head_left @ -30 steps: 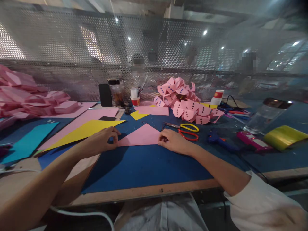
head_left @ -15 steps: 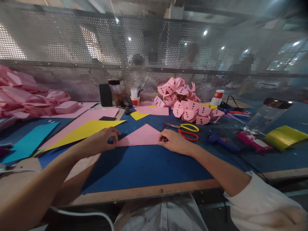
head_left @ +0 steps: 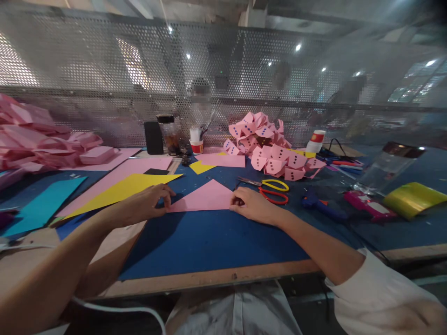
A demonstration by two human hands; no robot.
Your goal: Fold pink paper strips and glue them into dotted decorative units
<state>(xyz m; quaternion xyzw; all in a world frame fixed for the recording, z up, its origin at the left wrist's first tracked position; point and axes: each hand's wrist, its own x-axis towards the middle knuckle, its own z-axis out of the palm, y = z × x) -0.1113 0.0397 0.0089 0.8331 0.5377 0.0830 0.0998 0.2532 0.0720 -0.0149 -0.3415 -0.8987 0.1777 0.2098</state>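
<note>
Pink paper sheet (head_left: 206, 197), triangular in outline, lies on the blue work surface (head_left: 213, 246), between the two hands, long edge toward the person and apex pointing away. Left hand (head_left: 150, 203): thumb and fingertips drawn together on the sheet's left corner. Right hand (head_left: 249, 203): fingers curled narrow, gripping the right end of the sheet; the corner itself is hidden beneath them.

Scissors (head_left: 260, 184), with one yellow and one red handle loop, lie just beyond the right hand, blades directed left. A yellow sheet (head_left: 118, 197) lies beside the left hand, partly over pink material; a turquoise sheet (head_left: 45, 204) lies further left. Farther right are a blue glue gun (head_left: 324, 204) and a magenta object (head_left: 370, 207), the latter not identifiable.

At the rear, a heap of dotted pink pieces (head_left: 275, 160) is noted, with a red-and-white cup (head_left: 196, 147) and a dark-lidded jar (head_left: 171, 135) left of it. Behind these stands a perforated screen (head_left: 223, 51)
</note>
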